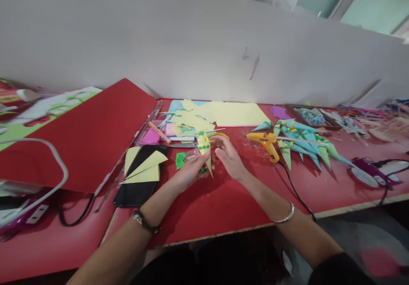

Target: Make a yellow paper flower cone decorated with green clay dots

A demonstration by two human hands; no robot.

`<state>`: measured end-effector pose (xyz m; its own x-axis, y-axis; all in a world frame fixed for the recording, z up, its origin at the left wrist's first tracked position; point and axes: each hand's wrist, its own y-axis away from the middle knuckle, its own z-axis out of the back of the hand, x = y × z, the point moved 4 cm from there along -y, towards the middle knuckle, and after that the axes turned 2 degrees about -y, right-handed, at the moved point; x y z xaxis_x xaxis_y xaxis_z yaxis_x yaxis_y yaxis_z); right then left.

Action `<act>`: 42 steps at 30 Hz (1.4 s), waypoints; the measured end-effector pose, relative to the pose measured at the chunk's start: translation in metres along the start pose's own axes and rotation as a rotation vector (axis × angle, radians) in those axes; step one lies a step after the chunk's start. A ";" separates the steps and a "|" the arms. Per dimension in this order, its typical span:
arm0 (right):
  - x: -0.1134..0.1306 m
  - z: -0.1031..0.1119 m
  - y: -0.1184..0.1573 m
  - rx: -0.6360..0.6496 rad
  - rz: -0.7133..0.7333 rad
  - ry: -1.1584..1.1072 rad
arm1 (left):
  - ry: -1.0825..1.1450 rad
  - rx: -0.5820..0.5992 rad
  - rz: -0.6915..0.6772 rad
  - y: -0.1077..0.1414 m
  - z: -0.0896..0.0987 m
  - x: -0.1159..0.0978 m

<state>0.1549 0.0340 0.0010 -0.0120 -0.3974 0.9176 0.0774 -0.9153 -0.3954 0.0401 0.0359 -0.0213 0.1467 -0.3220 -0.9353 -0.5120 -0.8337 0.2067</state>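
Observation:
A small yellow cone [207, 162] with green trim stands point down between my hands. My left hand [190, 171] has its fingers closed around the cone's side. Just to the right, my right hand [229, 157] is beside the cone with its thumb and fingers apart; its fingertips are partly hidden. A green lump [180, 160] lies left of the cone. Farther left, folded yellow paper [148, 169] rests on a black phone [136, 194]. An orange-yellow glue gun [267, 143] lies to the right of my right hand.
Blue and green cones [306, 145] are heaped at the right, near a brown tray [332, 125]. Yellow sheets [243, 113] lie at the back against the wall. A large red board [105, 136] covers the left. A black cable [292, 187] crosses the red table [207, 217].

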 end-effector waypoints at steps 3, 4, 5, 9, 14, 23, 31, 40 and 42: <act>0.022 0.004 -0.001 -0.096 0.296 0.334 | 0.132 -0.071 -0.026 -0.002 0.007 -0.004; 0.028 0.000 0.001 -0.066 0.394 0.437 | 0.172 -0.094 -0.032 -0.002 0.010 -0.005; 0.032 -0.006 0.005 0.000 0.481 0.535 | 0.209 -0.117 -0.038 -0.002 0.013 -0.006; 0.031 -0.034 0.023 0.152 0.739 0.908 | 0.316 -0.151 -0.027 0.001 0.016 -0.006; 0.020 -0.045 0.029 0.097 0.804 1.157 | 0.412 -0.082 0.023 0.005 0.008 -0.001; 0.017 -0.042 0.023 0.123 0.805 1.177 | 0.526 -0.092 -0.060 -0.002 0.012 0.001; 0.010 -0.044 0.021 0.111 0.752 1.183 | 0.502 -0.020 -0.091 -0.002 0.014 -0.002; 0.005 -0.047 0.015 0.157 0.661 1.177 | 0.465 0.012 -0.125 -0.004 0.021 -0.005; 0.004 -0.048 0.014 0.165 0.645 1.168 | 0.455 0.012 -0.125 -0.005 0.023 -0.004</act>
<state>0.1077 0.0168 -0.0026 -0.7589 -0.6504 -0.0343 0.5086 -0.5589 -0.6549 0.0225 0.0520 -0.0252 0.5620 -0.3858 -0.7317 -0.4762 -0.8742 0.0952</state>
